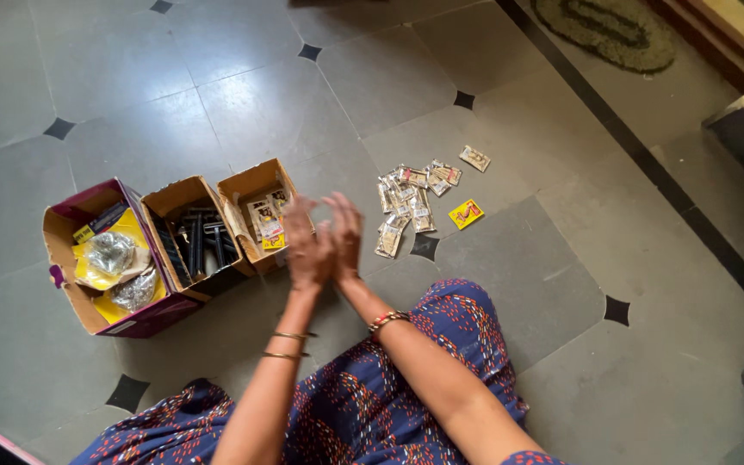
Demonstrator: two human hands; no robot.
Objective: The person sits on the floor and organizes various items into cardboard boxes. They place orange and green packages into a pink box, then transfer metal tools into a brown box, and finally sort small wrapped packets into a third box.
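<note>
Three open cardboard boxes sit in a row on the grey stone tile floor (217,103), touching side to side. The small brown box (256,215) nearest the hands holds flat printed packets. The middle brown box (193,237) holds dark rod-like pieces, too small to make out. The purple-sided box (105,258) holds crinkled clear plastic bags on yellow card.

Left hand (306,245) and right hand (346,237) are raised palm to palm just in front of the small brown box, fingers straight and blurred; nothing visible between them, grip on anything cannot be told. Thin metal bangles on the left wrist, beaded bracelet on the right.

A loose heap of small flat sachets (406,202) lies on the tiles to the right of the hands, near but apart. One yellow sachet (466,213) lies just beside the heap. Blue patterned cloth (406,362) covers the lap. Oval woven mat (609,33) at far edge.
</note>
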